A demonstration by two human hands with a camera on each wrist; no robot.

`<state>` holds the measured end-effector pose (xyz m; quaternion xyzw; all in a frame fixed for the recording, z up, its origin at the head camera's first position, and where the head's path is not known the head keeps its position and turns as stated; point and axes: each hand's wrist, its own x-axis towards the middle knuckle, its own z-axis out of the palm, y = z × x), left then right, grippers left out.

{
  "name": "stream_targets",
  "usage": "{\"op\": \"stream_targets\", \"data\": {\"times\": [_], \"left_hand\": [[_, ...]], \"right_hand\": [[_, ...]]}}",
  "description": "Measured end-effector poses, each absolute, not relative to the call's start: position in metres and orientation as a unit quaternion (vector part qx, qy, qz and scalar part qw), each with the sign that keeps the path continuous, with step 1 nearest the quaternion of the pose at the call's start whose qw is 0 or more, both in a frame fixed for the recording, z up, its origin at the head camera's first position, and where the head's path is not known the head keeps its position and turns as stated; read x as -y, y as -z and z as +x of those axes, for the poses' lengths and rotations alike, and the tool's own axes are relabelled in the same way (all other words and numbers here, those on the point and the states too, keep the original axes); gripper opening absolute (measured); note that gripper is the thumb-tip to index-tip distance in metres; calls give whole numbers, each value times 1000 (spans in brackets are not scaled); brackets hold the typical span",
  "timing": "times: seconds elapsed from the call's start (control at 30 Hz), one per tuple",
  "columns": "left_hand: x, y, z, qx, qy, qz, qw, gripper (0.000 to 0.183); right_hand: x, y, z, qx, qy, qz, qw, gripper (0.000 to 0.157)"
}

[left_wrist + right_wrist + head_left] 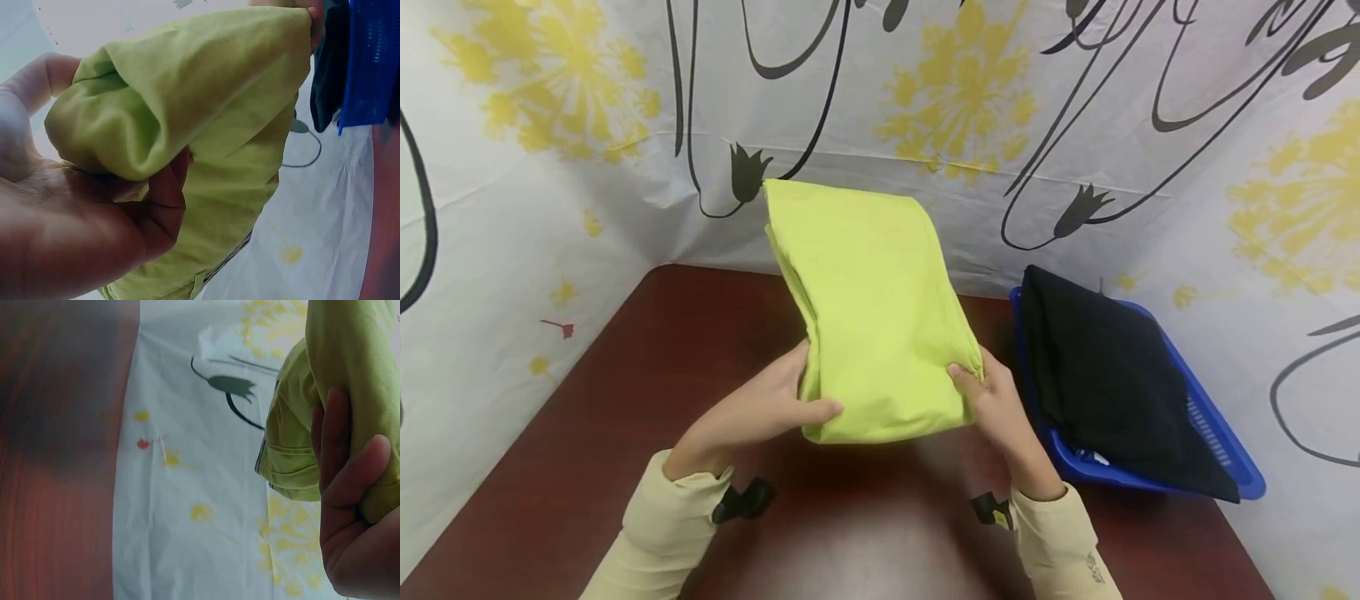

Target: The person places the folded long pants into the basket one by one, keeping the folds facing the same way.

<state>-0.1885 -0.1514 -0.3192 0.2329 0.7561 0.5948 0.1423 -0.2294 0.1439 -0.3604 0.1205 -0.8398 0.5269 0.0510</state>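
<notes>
A folded pair of lime-yellow trousers (872,308) is held up over the table by both hands, its far end raised. What looks like a waistband with a belt loop shows low in the left wrist view. My left hand (775,396) grips the near left corner, thumb on top and fingers underneath; in the left wrist view, the fingers (165,203) curl under a rolled fold. On the other side, my right hand (996,400) pinches the near right corner. Seen from the right wrist, its thumb (369,465) presses one face and the fingers wrap the other.
At the right of the dark red-brown table (587,417) stands a blue plastic basket (1221,433). Folded black cloth (1112,375) lies in it, one corner hanging over the near rim. A white sheet (842,108) with flower prints walls the table in behind and at both sides.
</notes>
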Motion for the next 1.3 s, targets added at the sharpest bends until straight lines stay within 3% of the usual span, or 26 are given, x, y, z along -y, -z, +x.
{"op": "stream_targets", "data": {"times": [0.8,1.3], "left_hand": [[40,315,-236,-737,-593,269,183,76],[-27,331,-272,-680,-622,315,228,74]], "right_hand": [[-244,342,-224,860,-439,-15,260,23],[-303,342,-212,855,-394,-79,327,29]]}}
